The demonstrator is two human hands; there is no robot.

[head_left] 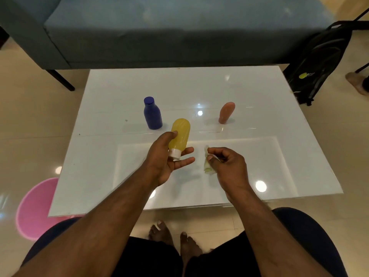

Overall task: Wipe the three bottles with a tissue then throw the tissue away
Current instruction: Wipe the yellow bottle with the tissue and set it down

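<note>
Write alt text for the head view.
Over a white table, the left hand holds a yellow bottle cap-down while the right hand pinches a crumpled tissue. A blue bottle and an orange bottle stand behind.

A home living room: blue-grey sofa (159, 31), low white table (259, 124), glossy tiled floor (30, 116).

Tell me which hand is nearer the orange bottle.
Right. The right hand, pinching the tissue, sits below the orange bottle; the left hand, holding the yellow bottle, is farther left.
</note>
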